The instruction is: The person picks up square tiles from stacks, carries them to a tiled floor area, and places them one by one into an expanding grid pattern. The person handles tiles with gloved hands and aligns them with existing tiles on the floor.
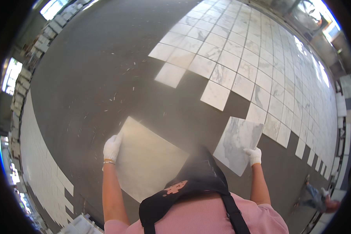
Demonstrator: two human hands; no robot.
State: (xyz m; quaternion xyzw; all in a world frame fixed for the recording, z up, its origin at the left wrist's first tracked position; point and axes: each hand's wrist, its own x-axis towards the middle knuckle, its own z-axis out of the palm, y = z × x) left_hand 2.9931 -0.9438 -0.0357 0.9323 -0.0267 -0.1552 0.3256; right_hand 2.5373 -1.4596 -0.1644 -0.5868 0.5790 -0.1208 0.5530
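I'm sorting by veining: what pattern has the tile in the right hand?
The tile is white with grey veining, shown in the head view.

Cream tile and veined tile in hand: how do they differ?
The cream tile looks nearly plain; the veined tile shows grey streaks on white. The cream tile fills more of the view than the veined tile. The left hand holds the cream tile's left edge; the right hand holds the veined tile's right edge. Both are flat.
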